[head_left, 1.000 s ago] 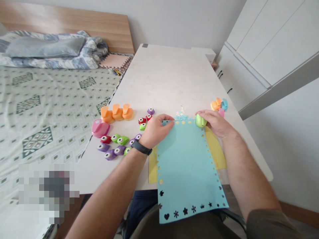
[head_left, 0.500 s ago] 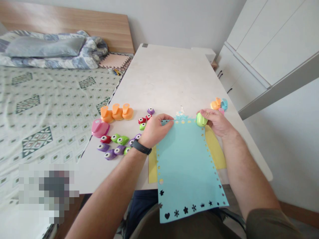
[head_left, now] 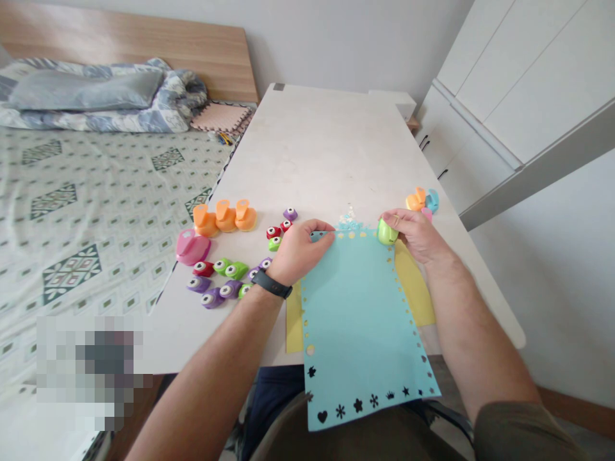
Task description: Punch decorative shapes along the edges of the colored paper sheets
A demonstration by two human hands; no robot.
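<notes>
Head view: left hand (head_left: 305, 250) pinching far-left edge of blue punched sheet (head_left: 358, 307), right hand (head_left: 420, 234) gripping green craft punch (head_left: 387, 232) at far-right corner; best kept flat and square, edge fully seated, clear of neighbouring holes, before pressing evenly.

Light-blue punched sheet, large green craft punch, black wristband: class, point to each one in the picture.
Light-blue punched sheet (head_left: 355, 307), head view: its unpunched middle.
Large green craft punch (head_left: 385, 232), head view: its rounded body.
Black wristband (head_left: 271, 283), head view: the strap's outer face.
</notes>
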